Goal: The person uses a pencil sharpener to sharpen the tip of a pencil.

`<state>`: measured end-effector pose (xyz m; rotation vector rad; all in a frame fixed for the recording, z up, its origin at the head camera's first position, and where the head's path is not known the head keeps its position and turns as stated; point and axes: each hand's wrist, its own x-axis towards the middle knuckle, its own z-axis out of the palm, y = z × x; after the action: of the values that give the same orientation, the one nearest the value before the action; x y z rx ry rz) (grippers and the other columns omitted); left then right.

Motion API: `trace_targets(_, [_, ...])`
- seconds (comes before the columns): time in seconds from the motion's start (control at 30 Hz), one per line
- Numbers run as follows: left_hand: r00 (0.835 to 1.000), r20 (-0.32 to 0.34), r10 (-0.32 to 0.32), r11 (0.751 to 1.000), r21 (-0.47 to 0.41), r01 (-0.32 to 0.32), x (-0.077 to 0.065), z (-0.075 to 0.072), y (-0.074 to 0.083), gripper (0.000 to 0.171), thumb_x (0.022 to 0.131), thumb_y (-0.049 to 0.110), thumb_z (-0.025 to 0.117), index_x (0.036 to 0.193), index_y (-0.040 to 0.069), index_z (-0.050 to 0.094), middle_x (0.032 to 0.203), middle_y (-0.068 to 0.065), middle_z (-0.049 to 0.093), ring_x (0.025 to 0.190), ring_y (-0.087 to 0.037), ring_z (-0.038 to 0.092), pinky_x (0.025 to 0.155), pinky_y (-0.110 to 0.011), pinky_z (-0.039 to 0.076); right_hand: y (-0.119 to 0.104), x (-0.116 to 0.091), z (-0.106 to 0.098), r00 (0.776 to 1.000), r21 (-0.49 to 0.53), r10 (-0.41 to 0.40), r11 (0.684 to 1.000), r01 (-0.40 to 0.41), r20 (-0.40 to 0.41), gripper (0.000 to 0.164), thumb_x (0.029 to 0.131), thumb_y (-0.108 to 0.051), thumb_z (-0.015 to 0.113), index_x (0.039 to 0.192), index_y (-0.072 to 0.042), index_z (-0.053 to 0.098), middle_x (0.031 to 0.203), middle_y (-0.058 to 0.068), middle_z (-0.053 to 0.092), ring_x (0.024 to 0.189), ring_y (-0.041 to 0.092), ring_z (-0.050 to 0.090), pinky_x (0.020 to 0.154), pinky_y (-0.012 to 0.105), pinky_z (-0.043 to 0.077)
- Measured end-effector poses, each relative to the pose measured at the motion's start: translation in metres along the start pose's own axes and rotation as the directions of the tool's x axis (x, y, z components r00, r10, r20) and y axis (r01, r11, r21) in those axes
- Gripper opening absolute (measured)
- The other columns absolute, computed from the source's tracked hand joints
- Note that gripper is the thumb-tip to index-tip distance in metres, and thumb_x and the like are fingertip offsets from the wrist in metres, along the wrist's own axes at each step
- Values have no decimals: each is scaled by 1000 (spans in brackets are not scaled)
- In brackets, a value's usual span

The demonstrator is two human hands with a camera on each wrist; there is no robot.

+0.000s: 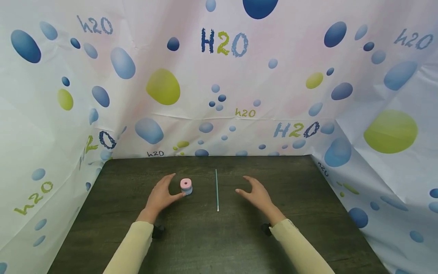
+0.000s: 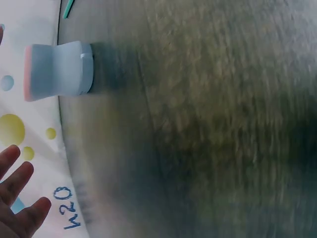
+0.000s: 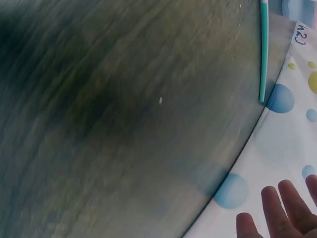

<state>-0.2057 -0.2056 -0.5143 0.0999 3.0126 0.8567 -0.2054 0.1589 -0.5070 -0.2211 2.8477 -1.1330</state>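
Note:
A small pencil sharpener (image 1: pixel 186 186), pink on top with a dark round hole and light blue below, stands upright on the dark table. Its waisted side shows in the left wrist view (image 2: pixel 59 70). My left hand (image 1: pixel 161 196) is just left of it, fingers spread, the thumb tip right at its base. To the right of the sharpener lies a thin teal pencil (image 1: pixel 217 190), its pale end towards me. My right hand (image 1: pixel 257 195) hovers to the right of the pencil, thumb and fingers apart, holding nothing. Several straightened fingers (image 3: pixel 277 210) show in the right wrist view.
The dark wood-grain table (image 1: pixel 212 243) reaches back to a white sheet (image 1: pixel 260 87) printed with blue and green drops, which also hangs along both sides. Dark bands sit at both wrists below the cream sleeves (image 1: pixel 131 243).

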Motion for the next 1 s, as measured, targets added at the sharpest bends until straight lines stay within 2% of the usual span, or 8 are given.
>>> trace_targets(0.1, [999, 19, -26, 999, -45, 26, 1, 5, -2, 94, 85, 43, 82, 156, 0, 37, 160, -29, 38, 147, -50, 38, 118, -68, 35, -3, 2, 8, 1000, 39, 5, 999, -5, -2, 67, 96, -35, 72, 150, -2, 49, 151, 25, 52, 138, 46, 51, 111, 64, 44])
trace_targets(0.27, [998, 29, -56, 992, -115, 59, 5, 14, 0, 93, 87, 37, 82, 157, -1, 35, 161, -30, 37, 148, -49, 37, 119, -66, 35, -6, 7, 22, 999, 127, 36, 991, -36, -2, 62, 96, -30, 72, 145, 2, 52, 142, 26, 60, 123, 42, 62, 98, 56, 55])
trace_targets(0.43, [996, 43, -77, 980, -181, 83, 9, 22, 2, 89, 88, 30, 83, 156, -2, 36, 160, -30, 39, 148, -49, 39, 119, -65, 36, -14, 12, 38, 995, 194, 95, 976, -101, 37, 57, 97, -25, 72, 143, 3, 54, 135, 26, 62, 116, 40, 65, 91, 50, 59])
trace_targets(0.73, [996, 27, -85, 965, -245, 90, 18, 32, 2, 81, 89, 20, 81, 153, -6, 39, 148, -32, 52, 138, -47, 50, 114, -62, 42, -31, 22, 67, 988, 179, 138, 973, -149, 70, 51, 94, -20, 74, 135, 6, 60, 129, 26, 66, 120, 43, 62, 99, 54, 54])
trace_targets(0.9, [997, 22, -80, 958, -274, 83, 21, 34, 3, 78, 89, 17, 80, 152, -6, 40, 147, -31, 54, 137, -47, 51, 114, -61, 43, -36, 25, 79, 982, 182, 169, 967, -181, 77, 49, 93, -19, 76, 133, 6, 61, 126, 26, 67, 117, 41, 64, 95, 51, 56])
trace_targets(1.0, [997, 16, -80, 953, -293, 81, 22, 36, 3, 77, 89, 15, 80, 152, -6, 41, 147, -31, 54, 138, -47, 51, 115, -61, 43, -38, 27, 84, 978, 195, 195, 959, -205, 70, 48, 93, -17, 76, 132, 7, 62, 119, 25, 69, 105, 37, 68, 87, 46, 59])
